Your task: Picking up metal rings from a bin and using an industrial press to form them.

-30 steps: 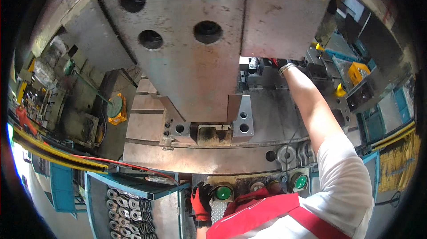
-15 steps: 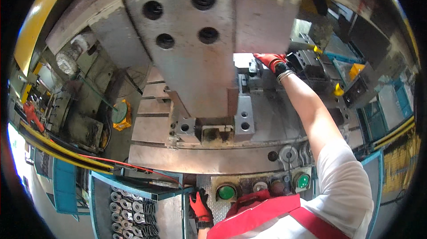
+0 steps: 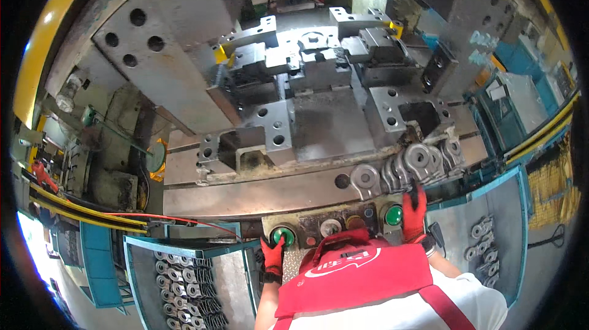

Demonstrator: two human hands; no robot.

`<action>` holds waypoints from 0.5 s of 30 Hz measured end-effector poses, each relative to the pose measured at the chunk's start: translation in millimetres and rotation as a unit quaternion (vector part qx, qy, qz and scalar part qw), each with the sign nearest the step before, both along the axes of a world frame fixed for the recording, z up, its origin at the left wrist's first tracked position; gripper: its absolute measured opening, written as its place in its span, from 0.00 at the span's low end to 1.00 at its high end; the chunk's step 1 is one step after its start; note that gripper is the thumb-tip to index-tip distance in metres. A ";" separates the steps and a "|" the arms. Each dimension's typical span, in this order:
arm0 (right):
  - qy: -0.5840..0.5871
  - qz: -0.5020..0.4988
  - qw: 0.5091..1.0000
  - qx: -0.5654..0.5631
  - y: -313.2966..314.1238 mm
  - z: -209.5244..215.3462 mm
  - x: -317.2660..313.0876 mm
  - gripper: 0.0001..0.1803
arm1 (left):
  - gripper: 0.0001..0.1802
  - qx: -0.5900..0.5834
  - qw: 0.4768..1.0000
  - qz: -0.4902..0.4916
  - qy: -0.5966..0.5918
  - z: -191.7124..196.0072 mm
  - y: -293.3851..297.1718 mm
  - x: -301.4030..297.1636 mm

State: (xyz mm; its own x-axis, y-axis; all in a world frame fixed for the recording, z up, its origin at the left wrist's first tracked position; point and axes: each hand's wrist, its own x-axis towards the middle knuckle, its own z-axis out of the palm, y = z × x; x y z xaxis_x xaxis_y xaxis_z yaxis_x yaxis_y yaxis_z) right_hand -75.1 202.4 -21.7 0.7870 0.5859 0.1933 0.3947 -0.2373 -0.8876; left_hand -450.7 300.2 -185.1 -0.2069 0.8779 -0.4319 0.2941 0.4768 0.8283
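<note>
My left hand [image 3: 272, 259], in a red glove with a dark cuff, is at the lower edge of the left green push button [image 3: 282, 236]. Its thumb and fingers are apart, with the thumb side against the button's rim; whether it presses cannot be made out. My right hand [image 3: 415, 214], gloved alike, has its fingers stretched out beside the right green push button [image 3: 393, 214] and holds nothing visible. Just beyond its fingertips, several ring-ended metal parts [image 3: 420, 158] lie piled on the press bed's front ledge. Both buttons sit on a worn control panel [image 3: 319, 214].
Beyond the ledge [image 3: 257, 194] stands the steel die [image 3: 319, 72], its far part brightly lit. A thick steel block [image 3: 165, 54] with bolt holes stands at left. Blue-framed bins with ring-ended parts flank me, left [image 3: 178, 287] and right [image 3: 485, 250]. A red hose [image 3: 165, 218] runs at left.
My right hand has come back from the die to beside the right green button. My left hand has moved up to the left green button. The view has shifted, revealing more of the die.
</note>
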 end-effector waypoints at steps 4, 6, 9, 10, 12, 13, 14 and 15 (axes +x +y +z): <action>0.333 -0.003 0.941 -0.050 -68.1 -84.5 34.9 0.43 | 0.53 0.018 0.999 0.000 -0.045 -13.2 9.9 -6.8; 0.357 0.055 0.924 -0.123 -76.4 -121.6 29.0 0.50 | 0.50 0.044 0.996 0.001 -0.072 -17.1 9.1 -10.4; 0.185 0.019 0.958 -0.218 -71.0 -145.0 27.6 0.51 | 0.47 0.004 0.995 0.033 -0.091 -19.6 13.4 -12.7; 0.126 -0.002 0.954 -0.271 -63.7 -146.7 29.7 0.50 | 0.47 0.011 0.995 0.035 -0.088 -20.3 14.9 -12.0; 0.140 -0.004 0.949 -0.283 -55.9 -140.9 33.1 0.56 | 0.46 0.033 0.995 0.026 -0.086 -20.2 16.5 -12.0; 0.146 0.009 0.948 -0.281 -54.3 -135.7 34.7 0.56 | 0.46 0.021 0.993 0.035 -0.107 -20.1 16.5 -12.8; 0.147 0.018 0.949 -0.280 -52.0 -131.2 35.6 0.56 | 0.46 0.005 0.991 0.045 -0.130 -20.6 17.0 -13.2; 0.150 0.010 0.939 -0.309 -50.3 -127.4 35.9 0.54 | 0.47 0.010 0.992 0.042 -0.115 -21.6 16.0 -13.6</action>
State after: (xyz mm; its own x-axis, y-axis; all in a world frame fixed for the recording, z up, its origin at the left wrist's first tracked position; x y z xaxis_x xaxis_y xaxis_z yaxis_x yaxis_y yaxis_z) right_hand -39.2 152.1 -149.1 0.7396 0.5281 -0.4172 0.1591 -0.7395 -0.6541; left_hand -464.3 316.2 -206.6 -0.1772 0.8707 -0.4588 0.0566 0.4744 0.8785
